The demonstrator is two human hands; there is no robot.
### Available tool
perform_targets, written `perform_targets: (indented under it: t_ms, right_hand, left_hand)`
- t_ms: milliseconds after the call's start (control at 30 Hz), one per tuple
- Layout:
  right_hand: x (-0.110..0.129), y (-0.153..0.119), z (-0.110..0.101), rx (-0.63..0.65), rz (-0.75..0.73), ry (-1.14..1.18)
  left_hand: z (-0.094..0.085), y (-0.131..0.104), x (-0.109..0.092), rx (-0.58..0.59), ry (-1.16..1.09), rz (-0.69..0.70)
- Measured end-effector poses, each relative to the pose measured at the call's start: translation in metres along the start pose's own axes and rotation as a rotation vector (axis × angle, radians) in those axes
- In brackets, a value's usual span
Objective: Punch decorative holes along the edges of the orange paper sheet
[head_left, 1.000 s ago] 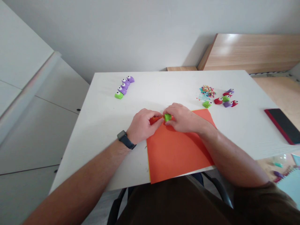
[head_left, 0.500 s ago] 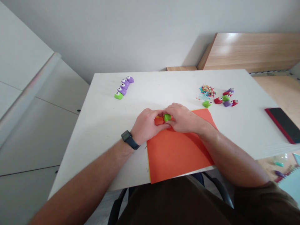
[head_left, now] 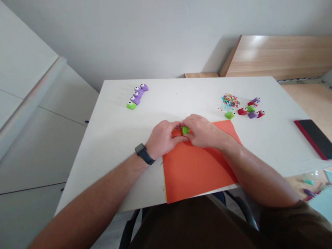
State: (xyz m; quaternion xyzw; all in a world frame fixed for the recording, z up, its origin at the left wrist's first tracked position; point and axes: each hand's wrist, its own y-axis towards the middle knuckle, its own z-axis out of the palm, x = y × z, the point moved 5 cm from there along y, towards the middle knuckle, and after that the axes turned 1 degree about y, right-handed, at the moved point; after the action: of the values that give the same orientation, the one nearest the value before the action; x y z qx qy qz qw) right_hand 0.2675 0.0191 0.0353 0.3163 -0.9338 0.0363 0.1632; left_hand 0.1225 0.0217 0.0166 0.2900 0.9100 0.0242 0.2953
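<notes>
Head cam: orange sheet (head_left: 197, 173) lay nearest. L hand (head_left: 161, 139) sat curled close by, cdn't tell if it gripped anything; R hand (head_left: 201, 131) was pinched on a green pc (head_left: 185, 130) over the sheet's far part. Step looked like two-handed fiddling w/ that pc, next move prob called for a light, steady hold. Confetti (head_left: 230, 100) lay farther off.

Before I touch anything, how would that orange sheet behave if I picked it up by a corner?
The orange sheet looks thin and flat like paper, so it would probably flop and feel light. A yellow edge shows along its left side, so a layer beneath might slip separately.
</notes>
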Motion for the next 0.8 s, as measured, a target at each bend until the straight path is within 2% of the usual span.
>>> perform_targets:
  t_ms: [467, 800]
  right_hand:
    - [0.0023, 0.0003, 0.0006, -0.008, 0.007, -0.014]
    - [-0.0047, -0.0021, -0.0020, 0.000, -0.008, 0.098]
  left_hand:
    - [-0.0002, 0.0012, -0.0023, 0.049, 0.054, 0.029]
    - [-0.0014, -0.0034, 0.0005, -0.015, -0.030, -0.003]
